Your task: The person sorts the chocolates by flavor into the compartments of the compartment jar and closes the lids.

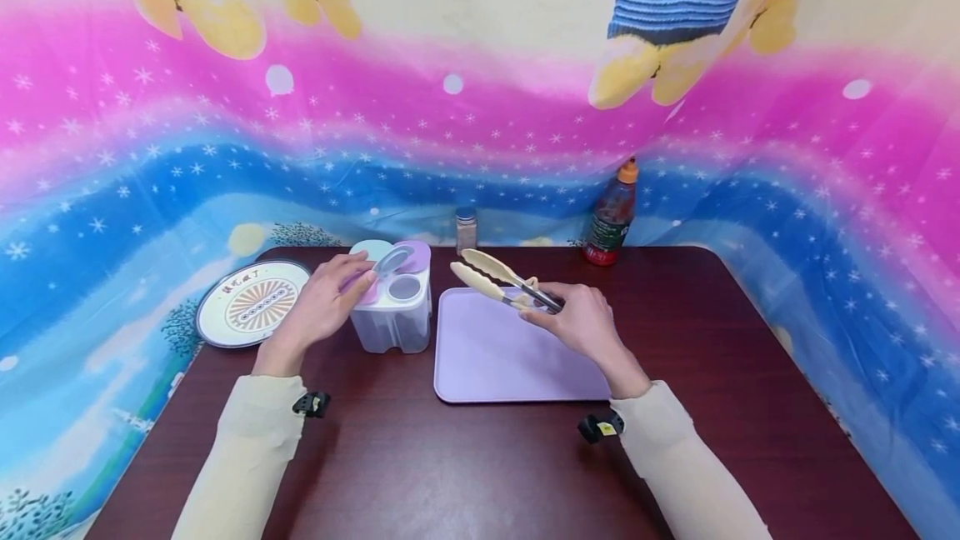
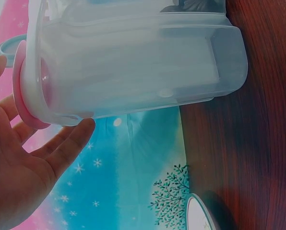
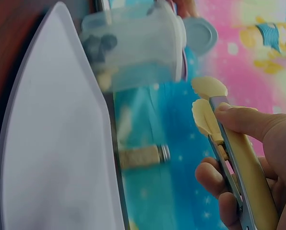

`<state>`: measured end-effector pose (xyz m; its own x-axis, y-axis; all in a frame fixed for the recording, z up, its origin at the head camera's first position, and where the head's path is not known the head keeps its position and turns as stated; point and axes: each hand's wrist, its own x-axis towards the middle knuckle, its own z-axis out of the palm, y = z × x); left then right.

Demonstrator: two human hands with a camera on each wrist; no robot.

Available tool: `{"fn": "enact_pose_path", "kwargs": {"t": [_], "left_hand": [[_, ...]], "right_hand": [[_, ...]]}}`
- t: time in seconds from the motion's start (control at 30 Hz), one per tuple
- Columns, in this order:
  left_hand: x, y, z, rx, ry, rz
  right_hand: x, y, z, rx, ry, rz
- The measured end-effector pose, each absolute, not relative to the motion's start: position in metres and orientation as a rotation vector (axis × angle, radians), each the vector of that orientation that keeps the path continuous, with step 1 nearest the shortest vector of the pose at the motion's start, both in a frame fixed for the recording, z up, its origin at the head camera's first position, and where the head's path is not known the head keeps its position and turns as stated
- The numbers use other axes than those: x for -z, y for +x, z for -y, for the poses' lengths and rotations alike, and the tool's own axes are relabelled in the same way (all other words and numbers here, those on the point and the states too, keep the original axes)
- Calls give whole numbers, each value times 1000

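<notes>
My left hand (image 1: 318, 302) is at a clear plastic container (image 1: 393, 330) with several round colored lids. Its thumb touches a raised grey flip lid (image 1: 395, 260), which stands tilted above an uncovered round opening. In the left wrist view, the fingers (image 2: 68, 146) lie fairly straight along the container's side, by a pink lid (image 2: 25, 91). My right hand (image 1: 585, 319) grips kitchen tongs (image 1: 495, 267) with cream scalloped tips and metal arms. The tongs are in the air above a lilac tray (image 1: 495, 361), tips parted and pointing toward the container. Dark pieces (image 3: 102, 45) show inside the container, blurred.
A white patterned plate (image 1: 262, 304) lies left of the container. Behind the tray stand a small seasoning jar (image 1: 467, 233) and a red sauce bottle (image 1: 610, 219) with an orange cap. The dark wooden table (image 1: 420, 457) ends at a printed cloth backdrop.
</notes>
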<state>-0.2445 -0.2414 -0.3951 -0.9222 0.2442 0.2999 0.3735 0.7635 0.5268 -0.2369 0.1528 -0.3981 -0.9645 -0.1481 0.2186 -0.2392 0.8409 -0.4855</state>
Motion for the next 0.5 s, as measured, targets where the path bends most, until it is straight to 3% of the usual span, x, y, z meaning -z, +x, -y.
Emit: {"fn": "enact_pose_path", "kwargs": {"t": [0.5], "left_hand": [[395,-244,241,889,-488,2754]], "right_hand": [[405,-241,-206,-772,138,2824]]}}
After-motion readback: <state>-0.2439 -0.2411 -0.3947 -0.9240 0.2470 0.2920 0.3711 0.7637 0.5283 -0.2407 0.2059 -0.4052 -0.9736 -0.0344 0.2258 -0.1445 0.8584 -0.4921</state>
